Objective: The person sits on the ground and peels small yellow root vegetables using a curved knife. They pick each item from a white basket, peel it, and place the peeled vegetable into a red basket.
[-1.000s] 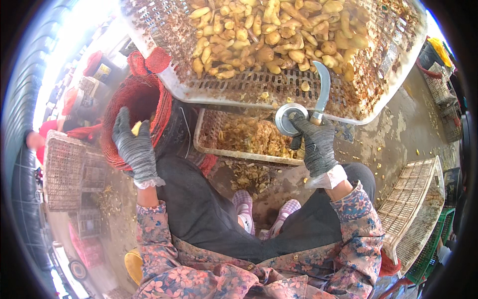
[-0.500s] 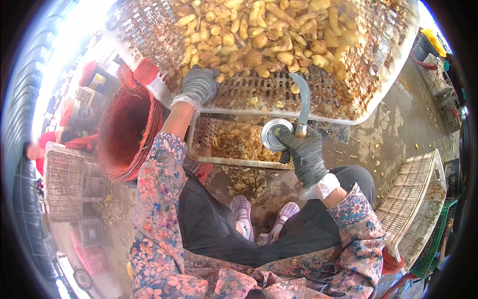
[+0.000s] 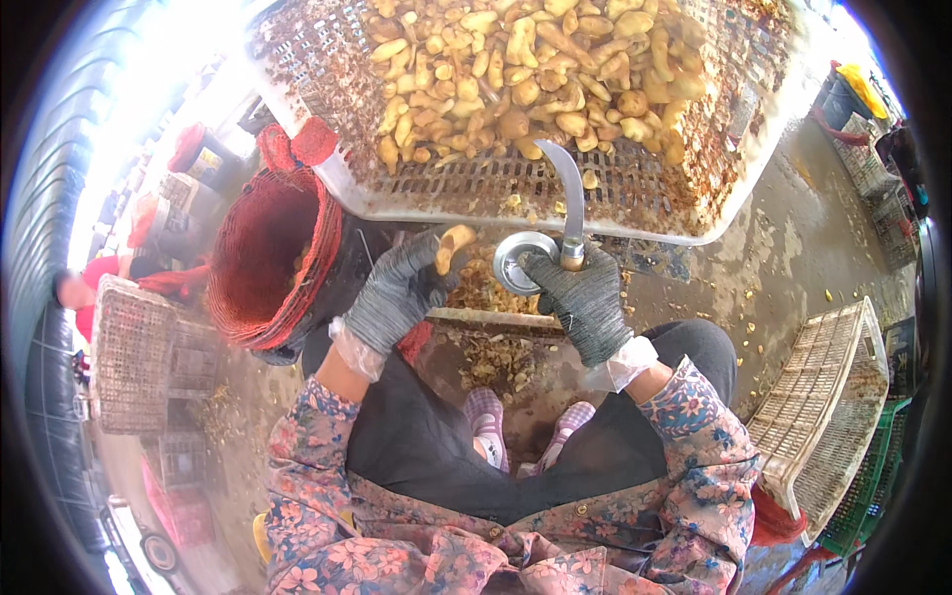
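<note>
A short, curved, yellow-brown piece of produce is held in the fingers of my left hand. My right hand grips a curved, sickle-like knife, its blade pointing up and away from me. Also at my right hand, by the thumb, is a round shiny metal cup or ring. Both hands wear grey gloves and are near each other above my lap. Ahead lies a heap of knobbly yellow-brown produce in a large white slatted crate; its exact kind is unclear.
Left of my left hand stands a bucket lined with red mesh. A lower tray with yellowish scraps sits under the crate's near edge. White baskets stand at the left and right. Scraps litter the wet floor.
My left hand has come back from the heap toward me with one piece. My right hand, with the knife and metal cup, has shifted slightly left.
</note>
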Tool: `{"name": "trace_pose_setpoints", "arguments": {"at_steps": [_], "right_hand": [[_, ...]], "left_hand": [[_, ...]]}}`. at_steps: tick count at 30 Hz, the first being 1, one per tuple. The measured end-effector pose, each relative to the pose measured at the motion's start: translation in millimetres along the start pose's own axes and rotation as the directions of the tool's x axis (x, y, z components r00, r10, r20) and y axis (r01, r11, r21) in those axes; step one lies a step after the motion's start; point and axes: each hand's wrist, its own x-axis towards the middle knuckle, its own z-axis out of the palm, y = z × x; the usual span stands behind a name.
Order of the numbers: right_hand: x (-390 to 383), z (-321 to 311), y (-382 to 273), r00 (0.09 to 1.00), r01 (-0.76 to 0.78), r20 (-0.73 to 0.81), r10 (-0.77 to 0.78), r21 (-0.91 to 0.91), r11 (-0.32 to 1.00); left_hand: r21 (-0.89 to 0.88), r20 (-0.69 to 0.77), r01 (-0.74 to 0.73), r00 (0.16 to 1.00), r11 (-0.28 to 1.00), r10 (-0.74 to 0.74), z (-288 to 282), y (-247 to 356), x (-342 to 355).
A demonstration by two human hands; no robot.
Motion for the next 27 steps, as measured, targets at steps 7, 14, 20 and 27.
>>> {"name": "trace_pose_setpoints", "arguments": {"at_steps": [7, 14, 20, 27], "right_hand": [[16.0, 2.1, 26.5, 0.964, 0.259, 0.142, -0.226, -0.292, 0.921], [35.2, -13.4, 13.4, 0.999, 0.049, -0.013, -0.049, -0.034, 0.998], [28.4, -4.4, 4.0, 0.985, -0.128, 0.116, 0.129, -0.019, 0.992], [21.8, -2.9, 3.2, 0.982, -0.106, 0.158, 0.104, 0.004, 0.994]], "left_hand": [[-0.155, 0.036, 0.161, 0.987, 0.975, -0.158, 3.7, -31.0, -14.8], [0.339, 0.059, -0.076, 0.997, 0.938, 0.059, 7.8, -22.3, -34.8], [0.593, 0.182, -0.211, 0.975, 0.777, 0.126, 13.0, -18.4, -44.9], [0.339, 0.061, -0.017, 0.998, 0.940, -0.004, 12.0, -15.0, -47.0]]}}
